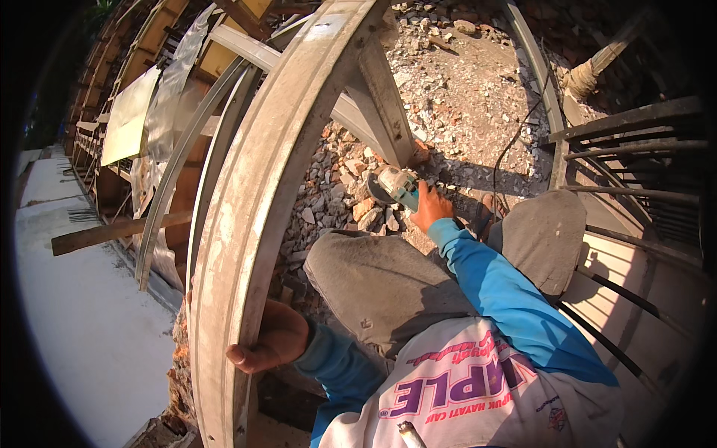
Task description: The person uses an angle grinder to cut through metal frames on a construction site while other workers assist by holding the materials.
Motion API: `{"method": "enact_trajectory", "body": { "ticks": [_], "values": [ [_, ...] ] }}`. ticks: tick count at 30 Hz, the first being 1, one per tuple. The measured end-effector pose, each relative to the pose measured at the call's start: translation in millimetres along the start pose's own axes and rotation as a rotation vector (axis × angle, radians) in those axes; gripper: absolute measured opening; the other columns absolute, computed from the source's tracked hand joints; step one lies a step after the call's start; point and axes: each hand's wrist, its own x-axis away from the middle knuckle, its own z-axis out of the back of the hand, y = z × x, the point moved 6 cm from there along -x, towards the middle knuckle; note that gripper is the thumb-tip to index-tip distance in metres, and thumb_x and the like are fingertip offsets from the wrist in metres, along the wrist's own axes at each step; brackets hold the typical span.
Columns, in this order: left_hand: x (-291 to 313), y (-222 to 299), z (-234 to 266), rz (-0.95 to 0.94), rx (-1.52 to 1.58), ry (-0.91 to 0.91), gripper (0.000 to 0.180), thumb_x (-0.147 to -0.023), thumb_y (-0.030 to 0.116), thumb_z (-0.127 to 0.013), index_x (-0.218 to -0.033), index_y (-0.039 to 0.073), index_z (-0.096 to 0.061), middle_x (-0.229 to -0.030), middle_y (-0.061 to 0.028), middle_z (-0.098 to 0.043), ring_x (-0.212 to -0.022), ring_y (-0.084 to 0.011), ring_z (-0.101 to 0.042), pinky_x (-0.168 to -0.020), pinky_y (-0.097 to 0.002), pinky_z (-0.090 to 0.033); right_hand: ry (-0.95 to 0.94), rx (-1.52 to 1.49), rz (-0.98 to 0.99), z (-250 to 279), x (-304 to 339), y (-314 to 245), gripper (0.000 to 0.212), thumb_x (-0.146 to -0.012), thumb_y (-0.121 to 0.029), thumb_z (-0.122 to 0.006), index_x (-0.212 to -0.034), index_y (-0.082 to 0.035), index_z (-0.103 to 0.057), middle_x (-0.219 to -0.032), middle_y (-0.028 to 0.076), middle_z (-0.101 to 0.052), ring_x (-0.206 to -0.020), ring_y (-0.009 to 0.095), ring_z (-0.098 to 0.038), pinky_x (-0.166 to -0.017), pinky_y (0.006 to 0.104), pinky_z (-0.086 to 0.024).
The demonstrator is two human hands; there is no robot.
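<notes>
A long, pale metal channel beam (250, 175), dusty and ribbed, runs from the bottom left to the top middle. My left hand (275, 340) is closed around its near part, thumb on the face and fingers passing behind. In my right hand (431, 207) is an angle grinder (401, 188) with a greenish body and a grey head. Its dark disc (379, 190) faces the rubble, just below the end of a metal cross brace (385, 112) joined to the beam. Whether the disc is spinning cannot be told.
Broken brick and stone rubble (336, 183) covers the ground ahead. A black cable (515, 142) trails over it on the right. Dark metal bars (635, 153) stand at the right. A wooden plank (112, 233) and thinner curved metal strips (179, 157) lie left of the beam.
</notes>
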Motion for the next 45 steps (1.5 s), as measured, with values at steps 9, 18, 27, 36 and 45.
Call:
{"method": "enact_trajectory", "body": {
  "ticks": [9, 18, 27, 36, 45],
  "values": [
    [-7.8, 5.2, 16.7, 0.016, -0.018, -0.054, 0.076, -0.076, 0.041, -0.066, -0.127, -0.01, -0.041, -0.13, -0.0215, -0.046, -0.123, -0.0291, -0.044, -0.107, -0.0414, -0.031, -0.036, -0.077, -0.014, -3.0, -6.6, -7.4, 0.074, -0.069, -0.026, -0.076, -0.125, -0.007, -0.032, -0.107, 0.024, -0.053, -0.088, 0.042, -0.061, -0.076, 0.0497, -0.048],
    [-11.9, -2.7, 12.5, 0.044, 0.068, -0.085, 0.072, -0.076, 0.037, -0.067, -0.126, -0.009, -0.042, -0.129, -0.022, -0.046, -0.123, -0.0306, -0.044, -0.109, -0.0426, -0.03, 0.009, -0.142, -0.035, -2.1, 0.5, 1.7, 0.071, -0.068, -0.024, -0.075, -0.124, -0.008, -0.034, -0.106, 0.024, -0.053, -0.09, 0.042, -0.059, -0.076, 0.0507, -0.046],
    [-15.3, -3.7, 22.3, 0.023, 0.092, -0.06, 0.071, -0.076, 0.036, -0.067, -0.125, -0.009, -0.043, -0.127, -0.0223, -0.048, -0.12, -0.0314, -0.046, -0.106, -0.043, -0.034, -0.005, -0.11, -0.024, -4.0, 13.4, 6.2, 0.072, -0.069, -0.025, -0.075, -0.125, -0.007, -0.034, -0.103, 0.025, -0.055, -0.088, 0.044, -0.059, -0.075, 0.0514, -0.047],
    [-15.7, -4.3, 23.8, 0.023, 0.042, 0.001, 0.075, -0.071, 0.036, -0.069, -0.13, 0.0, -0.042, -0.132, -0.0233, -0.043, -0.127, -0.035, -0.039, -0.111, -0.0481, -0.024, -0.035, -0.127, -0.08, -6.8, 7.0, 11.0, 0.082, -0.068, -0.024, -0.075, -0.134, -0.008, -0.029, -0.118, 0.023, -0.049, -0.101, 0.039, -0.056, -0.085, 0.048, -0.044],
    [-17.1, -2.8, 10.6, -0.004, 0.004, -0.09, 0.072, -0.076, 0.039, -0.066, -0.126, -0.008, -0.043, -0.128, -0.022, -0.047, -0.122, -0.0318, -0.045, -0.107, -0.0448, -0.033, -0.093, -0.232, -0.151, -9.2, 3.6, 7.5, 0.08, -0.067, -0.025, -0.077, -0.131, -0.007, -0.032, -0.115, 0.021, -0.051, -0.105, 0.038, -0.053, -0.085, 0.0491, -0.042]
  ]
}}
